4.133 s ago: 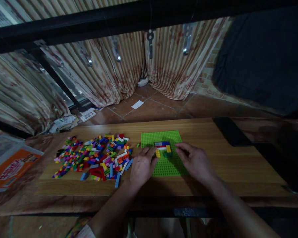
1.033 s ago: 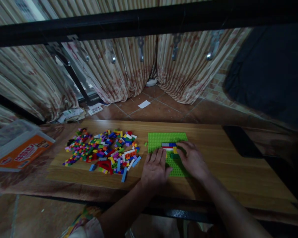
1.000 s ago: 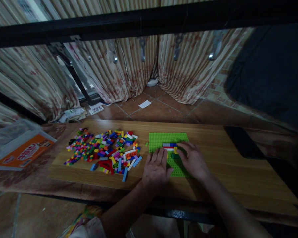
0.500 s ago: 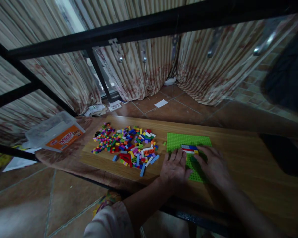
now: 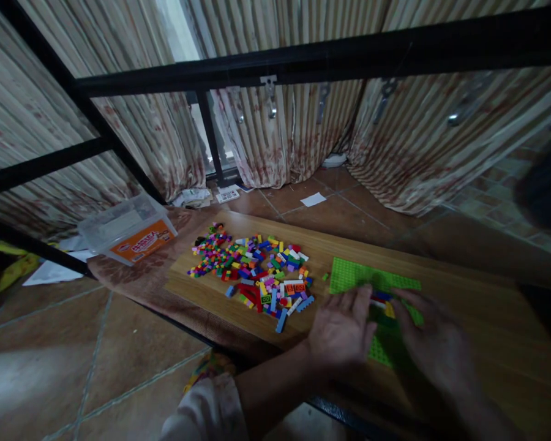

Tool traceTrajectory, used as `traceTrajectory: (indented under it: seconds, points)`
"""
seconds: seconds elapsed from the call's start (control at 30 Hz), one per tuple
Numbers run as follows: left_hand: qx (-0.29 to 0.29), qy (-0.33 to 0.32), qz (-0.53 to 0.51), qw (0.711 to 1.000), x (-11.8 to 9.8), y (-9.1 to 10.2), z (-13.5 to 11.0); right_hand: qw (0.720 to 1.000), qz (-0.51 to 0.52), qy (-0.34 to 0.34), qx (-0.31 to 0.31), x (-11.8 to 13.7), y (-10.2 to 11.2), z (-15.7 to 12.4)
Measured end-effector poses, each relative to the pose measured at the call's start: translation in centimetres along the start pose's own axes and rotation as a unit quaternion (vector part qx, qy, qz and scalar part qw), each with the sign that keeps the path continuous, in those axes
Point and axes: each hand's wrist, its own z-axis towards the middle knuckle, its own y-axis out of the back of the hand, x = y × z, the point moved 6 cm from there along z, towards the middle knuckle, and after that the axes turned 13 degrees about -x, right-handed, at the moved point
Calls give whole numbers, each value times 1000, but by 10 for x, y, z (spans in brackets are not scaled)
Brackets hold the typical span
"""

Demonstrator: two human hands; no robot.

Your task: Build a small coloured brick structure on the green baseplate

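Observation:
A green baseplate (image 5: 351, 275) lies on the wooden board (image 5: 202, 288), with a small build of blue, red, white and yellow bricks (image 5: 382, 301) on it. My left hand (image 5: 342, 327) lies flat on the plate's near left part, fingers stretched toward the build. My right hand (image 5: 434, 337) rests on the plate's right side, fingertips at the build; it is blurred. A heap of loose coloured bricks (image 5: 252, 272) spreads over the board left of the plate.
A clear plastic box with an orange label (image 5: 128, 229) stands at the table's far left end. Black metal bars (image 5: 303, 58) cross above the table. Striped curtains (image 5: 280, 128) hang behind, and tiled floor (image 5: 73, 343) lies to the left.
The camera has swung left and down, so the table sits further right in view. Both hands stay on the green plate at the small build.

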Motion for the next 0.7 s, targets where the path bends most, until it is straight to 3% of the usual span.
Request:
traceTrajectory:
  seconds: [0.1,0.17,0.27,0.37,0.47,0.7]
  points:
    - [-137,91,-49,985,23,56,19,997,64,0,36,43,-11,-6]
    - [-237,165,-88,953,50,90,27,995,87,23,52,76,-26,-13]
    - [-310,229,-165,908,85,115,33,995,64,49,58,116,-53,-20]
    - [-324,247,-209,889,99,119,34,999,0,42,28,134,-72,-21]
    - [-295,249,-230,893,98,115,34,998,-44,10,32,139,-83,-23]
    - [-262,249,-243,900,96,112,34,999,-32,-15,12,146,-83,-24]
